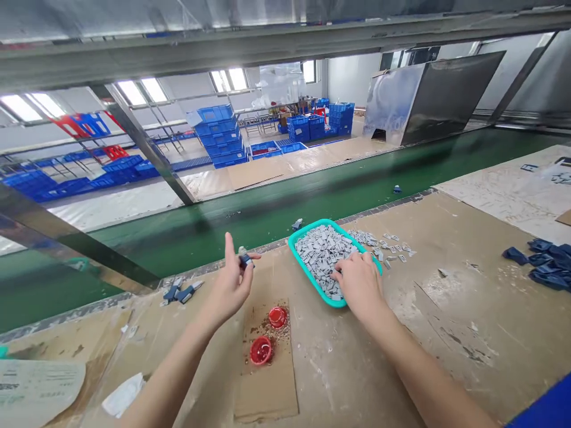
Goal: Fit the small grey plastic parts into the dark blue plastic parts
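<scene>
My left hand (pixel 229 285) is raised above the table, index finger stretched up. Between its thumb and other fingers it holds a small dark blue plastic part (pixel 245 260) with a pale end. My right hand (pixel 362 284) reaches over the near right rim of a teal tray (pixel 307 281), its bent fingertips among small grey plastic pieces (pixel 322 246). What those fingertips pinch is hidden. Two small red cups (pixel 261 351) with red inside stand on a stained cardboard strip (pixel 266 395) between my forearms.
Loose grey pieces (pixel 392 246) lie right of the tray. Dark blue parts (pixel 551 261) are heaped at far right; several blue-grey parts (pixel 181 291) lie at left. A green conveyor belt (pixel 267 211) runs behind, carrying a few parts. A metal post (pixel 143 145) stands beyond.
</scene>
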### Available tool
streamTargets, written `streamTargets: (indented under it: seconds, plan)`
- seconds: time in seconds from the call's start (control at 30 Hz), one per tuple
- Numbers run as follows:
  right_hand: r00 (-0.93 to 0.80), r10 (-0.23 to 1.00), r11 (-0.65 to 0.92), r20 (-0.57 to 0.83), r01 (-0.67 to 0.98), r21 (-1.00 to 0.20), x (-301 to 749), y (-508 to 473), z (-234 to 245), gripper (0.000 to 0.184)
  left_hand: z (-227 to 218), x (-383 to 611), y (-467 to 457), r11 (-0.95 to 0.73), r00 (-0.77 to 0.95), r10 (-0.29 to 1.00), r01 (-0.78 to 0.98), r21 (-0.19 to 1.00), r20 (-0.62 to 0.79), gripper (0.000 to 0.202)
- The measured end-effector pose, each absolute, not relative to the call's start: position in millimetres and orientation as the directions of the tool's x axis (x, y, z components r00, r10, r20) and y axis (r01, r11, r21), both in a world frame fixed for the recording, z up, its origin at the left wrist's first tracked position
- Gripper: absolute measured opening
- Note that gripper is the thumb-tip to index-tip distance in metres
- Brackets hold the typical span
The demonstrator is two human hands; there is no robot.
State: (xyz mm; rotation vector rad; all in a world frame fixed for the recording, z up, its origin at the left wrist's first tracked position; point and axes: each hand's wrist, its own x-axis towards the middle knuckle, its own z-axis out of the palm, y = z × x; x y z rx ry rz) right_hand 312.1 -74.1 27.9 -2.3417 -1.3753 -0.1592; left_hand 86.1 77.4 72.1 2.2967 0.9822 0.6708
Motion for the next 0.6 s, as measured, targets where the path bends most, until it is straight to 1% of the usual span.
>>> streamTargets:
  seconds: [0.07,0.13,0.2,0.27,0.33,0.4,0.47,0.53,0.6]
  plan:
    - [0.488,0.809,-0.404,0.326,0.866,-0.295,309,-75,28,0.018,68,99,116,-0.670,0.652,0.726,0.595,0.444,0.222,0.084]
    - [0.474,0.806,-0.375,0.354,0.872,-0.313,308,-77,26,0.024,63,110,154,-0.692,0.664,0.722,0.685,0.229,0.195,0.080]
    - [0.461,0.806,-0.343,0.370,0.875,-0.343,309,-76,24,0.022,57,119,185,-0.673,0.651,0.738,0.730,0.121,0.178,0.077]
    - [0.448,0.812,-0.299,0.375,0.869,-0.393,310,-75,25,0.019,52,127,204,-0.638,0.614,0.764,0.764,0.093,0.195,0.075]
    - [0.439,0.813,-0.240,0.382,0.851,-0.467,309,-73,28,0.017,47,137,212,-0.584,0.549,0.797,0.807,0.086,0.252,0.075]
    - [0.446,0.803,-0.186,0.395,0.817,-0.546,306,-72,34,0.020,42,149,210,-0.532,0.477,0.816,0.841,0.102,0.327,0.072]
    - [0.442,0.798,-0.114,0.409,0.778,-0.618,301,-73,39,0.024,36,166,204,-0.522,0.446,0.814,0.843,0.132,0.374,0.066]
    - [0.412,0.806,-0.009,0.425,0.727,-0.687,295,-74,42,0.021,30,185,196,-0.567,0.484,0.797,0.806,0.170,0.361,0.057]
    - [0.385,0.817,0.092,0.429,0.648,-0.756,289,-76,43,0.014,24,203,191,-0.614,0.546,0.782,0.757,0.224,0.300,0.049]
